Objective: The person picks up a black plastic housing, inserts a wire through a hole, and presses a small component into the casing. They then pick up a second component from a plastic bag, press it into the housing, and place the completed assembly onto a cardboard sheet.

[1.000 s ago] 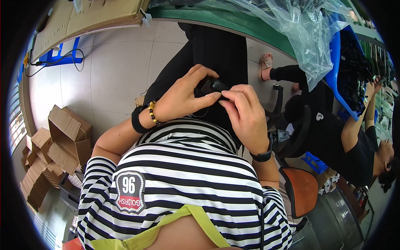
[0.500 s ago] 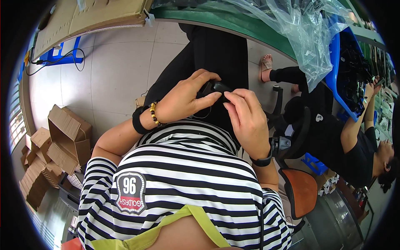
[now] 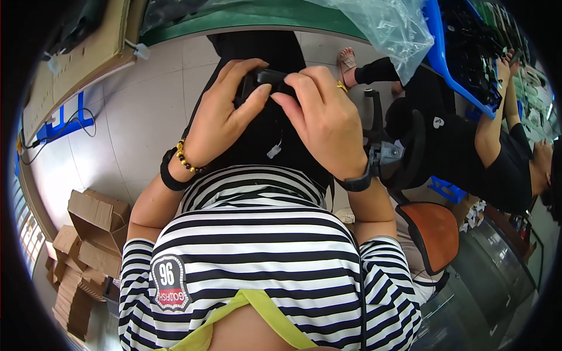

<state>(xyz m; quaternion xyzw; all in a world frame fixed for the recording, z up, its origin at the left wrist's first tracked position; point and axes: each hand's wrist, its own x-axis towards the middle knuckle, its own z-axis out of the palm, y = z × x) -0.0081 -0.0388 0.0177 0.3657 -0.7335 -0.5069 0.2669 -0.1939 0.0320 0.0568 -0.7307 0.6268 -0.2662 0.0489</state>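
Note:
Both of my hands are raised over my lap, around a small black plastic piece (image 3: 272,76) with a smooth, rounded top. My left hand (image 3: 225,111) grips its left side, thumb on the near face and fingers curled over the far side. At its right end, my right hand (image 3: 328,120) pinches with thumb and index finger; the fingertips partly cover that end. A small white connector (image 3: 274,151) hangs below the piece, in front of my dark trousers. Its thin wire is hard to see, and the piece's underside is hidden.
Ahead runs the edge of a green-topped table (image 3: 234,22), with clear plastic sheeting (image 3: 380,29) over it. A blue tray (image 3: 436,47) of black parts stands at right, beside a seated co-worker (image 3: 468,140). Cardboard boxes (image 3: 96,219) lie at left; an orange chair (image 3: 430,234) is at right.
My hands and the black piece have moved up and left in the picture, farther from my body. The white connector now shows below them. The view has shifted as well.

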